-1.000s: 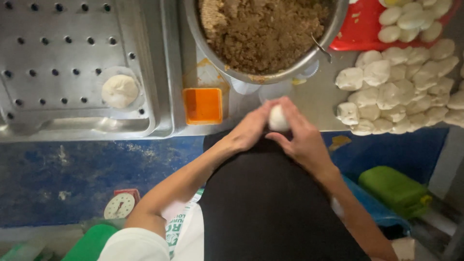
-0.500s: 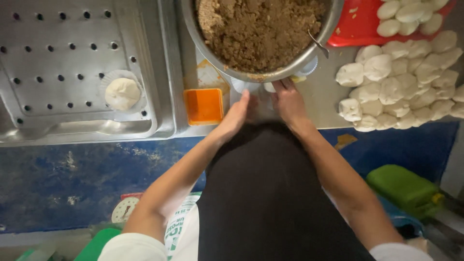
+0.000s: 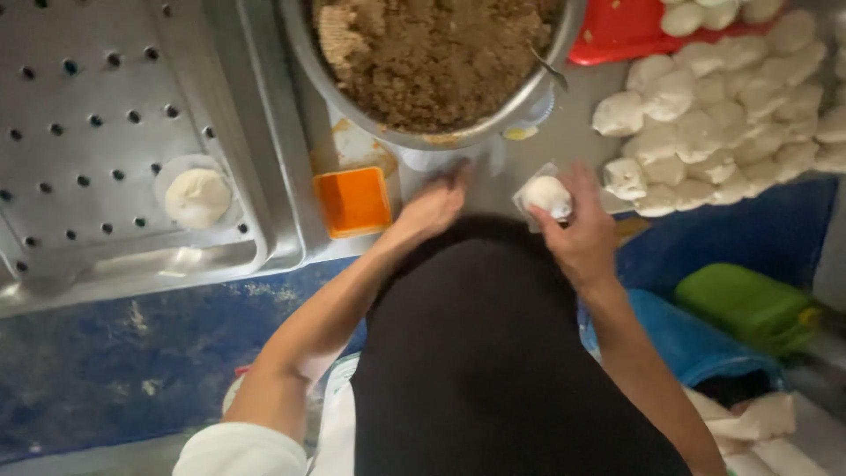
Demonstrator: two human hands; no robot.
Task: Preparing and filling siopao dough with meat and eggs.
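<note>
Now the right hand [image 3: 582, 234] pinches a white dough ball [image 3: 548, 194] on its paper square just below the metal bowl [image 3: 493, 123] of brown filling [image 3: 432, 53]; the left hand [image 3: 432, 207], fingers together, rests flat on the counter [image 3: 564, 141] beside it

A steel table [image 3: 564, 141] fills the upper part of the view, dully lit. Below its front edge runs a worn blue floor [image 3: 115, 353] with pale scuffs. Right of the table's edge, low down, lies a green plastic container [image 3: 749, 304] on blue cloth [image 3: 679, 339].
</note>
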